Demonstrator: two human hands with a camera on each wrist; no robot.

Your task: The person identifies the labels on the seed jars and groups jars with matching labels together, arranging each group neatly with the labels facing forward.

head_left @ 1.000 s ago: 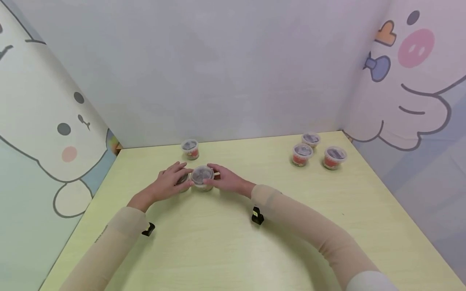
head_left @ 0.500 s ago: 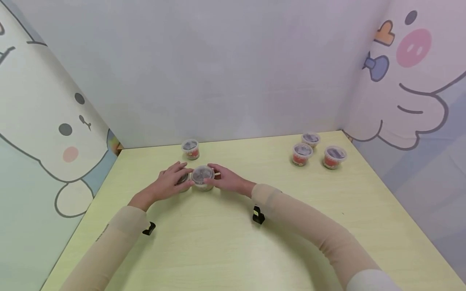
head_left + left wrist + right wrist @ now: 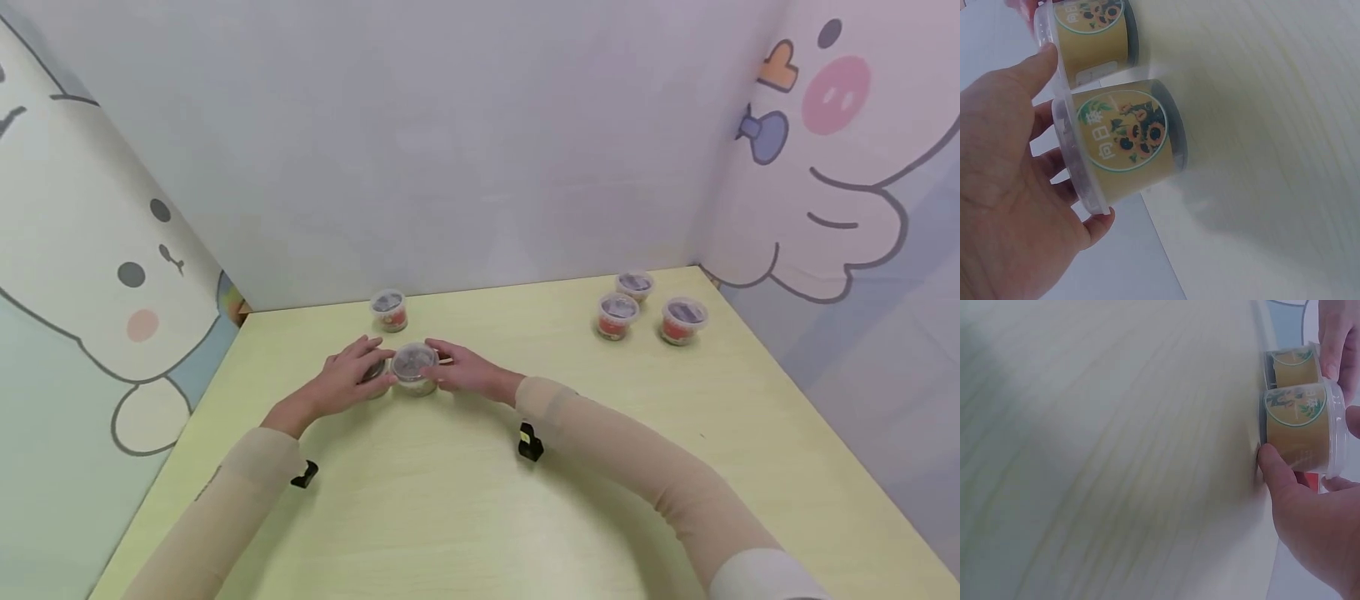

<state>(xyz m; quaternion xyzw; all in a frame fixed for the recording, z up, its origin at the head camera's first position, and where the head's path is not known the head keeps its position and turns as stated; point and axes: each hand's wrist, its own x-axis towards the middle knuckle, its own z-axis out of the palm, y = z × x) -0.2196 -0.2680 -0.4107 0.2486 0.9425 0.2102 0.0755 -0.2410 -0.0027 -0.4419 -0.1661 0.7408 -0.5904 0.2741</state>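
Two lidded clear plastic tubs stand side by side on the table, left of its middle. In the left wrist view the left tub (image 3: 1124,134) shows a tan label with sunflowers. My left hand (image 3: 348,381) holds this tub by its lid from above, its fingers spread round the rim. The thumb lies at the lid of the right tub (image 3: 415,363). My right hand (image 3: 468,371) grips the right tub from its right side, with one fingertip low by the base in the right wrist view. The left hand hides most of the left tub in the head view.
Behind the hands stands another lidded tub (image 3: 389,312) with a red label, near the back edge. At the back right are three similar tubs, one front left (image 3: 617,316), one behind (image 3: 634,286) and one right (image 3: 683,321). Cartoon-printed cloth walls (image 3: 480,150) border the table.
The hands and both tubs between them keep their places on the table. Only the head view has shifted slightly.
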